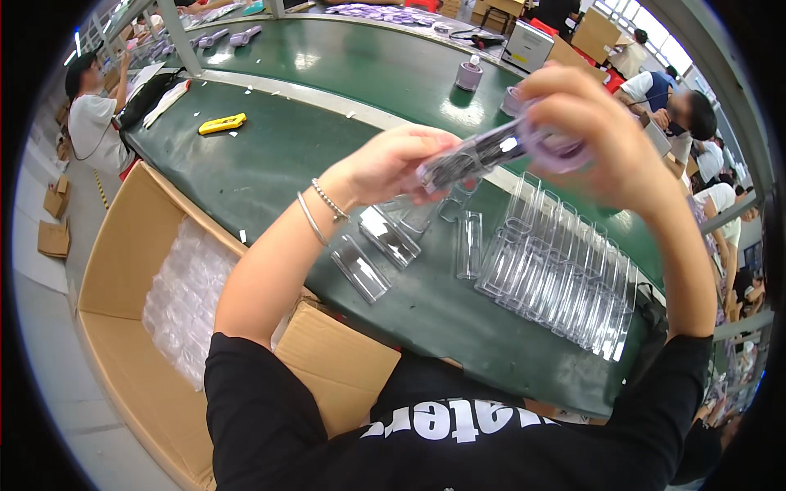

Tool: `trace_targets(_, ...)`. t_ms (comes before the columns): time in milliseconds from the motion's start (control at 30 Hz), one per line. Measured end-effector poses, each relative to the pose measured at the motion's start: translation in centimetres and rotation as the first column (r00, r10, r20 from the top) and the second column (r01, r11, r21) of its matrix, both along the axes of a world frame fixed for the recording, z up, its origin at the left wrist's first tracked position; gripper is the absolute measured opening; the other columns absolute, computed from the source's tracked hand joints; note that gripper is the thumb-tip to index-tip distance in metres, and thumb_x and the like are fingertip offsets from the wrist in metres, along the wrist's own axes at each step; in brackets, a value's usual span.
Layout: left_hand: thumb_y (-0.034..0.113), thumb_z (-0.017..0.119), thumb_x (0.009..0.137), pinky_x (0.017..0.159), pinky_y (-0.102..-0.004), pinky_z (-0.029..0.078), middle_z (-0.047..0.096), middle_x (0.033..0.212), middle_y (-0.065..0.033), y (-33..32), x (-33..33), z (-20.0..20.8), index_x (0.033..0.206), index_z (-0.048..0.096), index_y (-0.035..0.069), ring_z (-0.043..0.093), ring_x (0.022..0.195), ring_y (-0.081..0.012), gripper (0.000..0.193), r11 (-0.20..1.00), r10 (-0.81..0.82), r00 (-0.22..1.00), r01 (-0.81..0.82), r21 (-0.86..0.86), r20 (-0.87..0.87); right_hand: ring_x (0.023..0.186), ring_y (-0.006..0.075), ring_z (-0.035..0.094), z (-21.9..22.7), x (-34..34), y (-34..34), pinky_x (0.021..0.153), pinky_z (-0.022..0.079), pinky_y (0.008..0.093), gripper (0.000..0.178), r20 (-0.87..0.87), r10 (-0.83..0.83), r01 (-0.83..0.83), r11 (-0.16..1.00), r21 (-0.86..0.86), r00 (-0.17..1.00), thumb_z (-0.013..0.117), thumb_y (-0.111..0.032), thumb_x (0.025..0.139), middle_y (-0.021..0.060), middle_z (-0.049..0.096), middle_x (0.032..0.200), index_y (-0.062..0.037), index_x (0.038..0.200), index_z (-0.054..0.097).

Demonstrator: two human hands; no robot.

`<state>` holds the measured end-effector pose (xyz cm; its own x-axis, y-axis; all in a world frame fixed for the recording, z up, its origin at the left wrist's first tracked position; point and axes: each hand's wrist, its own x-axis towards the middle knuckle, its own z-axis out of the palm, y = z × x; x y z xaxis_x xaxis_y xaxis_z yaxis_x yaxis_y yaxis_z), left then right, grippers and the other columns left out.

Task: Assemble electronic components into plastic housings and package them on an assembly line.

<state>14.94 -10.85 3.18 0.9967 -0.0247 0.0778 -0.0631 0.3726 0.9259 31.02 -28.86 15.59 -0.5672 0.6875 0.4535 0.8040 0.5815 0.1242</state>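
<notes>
Above the green table, both my hands hold one long piece made of a clear plastic case (438,170) with dark, shiny contents and a purple ring-shaped part (559,154) at its right end. My left hand (399,162) is closed on the case end. Around the purple ring are the fingers of my right hand (606,135), slightly smeared by motion. Below them lie loose clear cases, one (360,268) nearest my left forearm and another (469,245) standing apart. A tight row of several clear cases (557,282) fills the table's right part.
At left, a cardboard box (123,254) contains clear plastic packing (192,282). A yellow utility knife (222,123) and a black bag (151,100) lie on the table. Beyond, a purple round-bodied item (469,74) stands on the green belt (344,57). People work at both sides.
</notes>
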Motion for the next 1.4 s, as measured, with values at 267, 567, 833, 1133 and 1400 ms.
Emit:
trace_targets(267, 0.052, 0.042, 0.094, 0.050, -0.0240, 0.053, 0.064, 0.100, -0.0194, -1.1, 0.4, -0.1, 0.120, 0.041, 0.000, 0.065, 0.064, -0.0170, 0.058, 0.956, -0.162, 0.959, 0.211, -0.202, 0.232, 0.094, 0.0169, 0.061, -2.8, 0.5, 4.8, 0.082, 0.048, 0.0286, 0.067, -0.538, -0.275, 0.136, 0.949, -0.284, 0.797, 0.081, -0.028, 0.065, 0.0102, 0.063, 0.104, -0.0023, 0.119, 0.052)
trace_targets(567, 0.028, 0.067, 0.086, 0.057, -0.0267, 0.047, 0.064, 0.077, -0.0077, -1.5, 1.0, -0.6, 0.113, 0.057, -0.003, 0.061, 0.062, -0.0111, 0.043, 0.642, 0.457, 0.848, -0.523, 0.561, 0.269, 0.086, 0.0233, 0.064, -7.0, 1.0, 6.8, 0.077, 0.049, 0.0327, 0.055, -0.756, -0.511, 0.436, 0.837, -0.330, 0.409, 0.063, -0.045, 0.076, 0.0187, 0.067, 0.093, 0.0030, 0.102, 0.065)
trace_targets(833, 0.029, 0.068, 0.084, 0.055, -0.0257, 0.046, 0.063, 0.070, -0.0135, -2.2, 0.7, -0.3, 0.107, 0.060, -0.006, 0.059, 0.055, -0.0126, 0.043, 0.446, 0.430, 0.791, -0.606, 0.659, 0.436, 0.085, 0.0205, 0.063, -7.7, 1.2, 6.6, 0.078, 0.048, 0.0312, 0.048, -0.835, -0.429, 0.352, 0.884, -0.308, 0.344, 0.058, -0.040, 0.082, 0.0157, 0.066, 0.092, 0.0035, 0.101, 0.065)
trace_targets(1133, 0.029, 0.069, 0.083, 0.053, -0.0249, 0.047, 0.064, 0.071, -0.0084, -1.3, 0.9, -0.8, 0.110, 0.059, -0.005, 0.060, 0.055, -0.0103, 0.044, 0.520, 0.454, 0.814, -0.573, 0.634, 0.363, 0.083, 0.0236, 0.064, -7.0, -0.2, 5.7, 0.076, 0.049, 0.0327, 0.049, -0.721, -0.557, 0.491, 0.802, -0.339, 0.413, 0.059, -0.041, 0.079, 0.0184, 0.067, 0.091, 0.0038, 0.097, 0.065)
trace_targets(1400, 0.027, 0.068, 0.084, 0.052, -0.0260, 0.047, 0.065, 0.070, -0.0087, -2.3, 0.7, -0.4, 0.108, 0.059, -0.005, 0.061, 0.054, -0.0129, 0.041, 0.491, 0.415, 0.795, -0.605, 0.627, 0.443, 0.086, 0.0245, 0.063, -6.9, 1.0, 6.2, 0.077, 0.049, 0.0346, 0.045, -0.734, -0.474, 0.363, 0.874, -0.324, 0.487, 0.060, -0.039, 0.077, 0.0178, 0.065, 0.094, 0.0017, 0.096, 0.066)
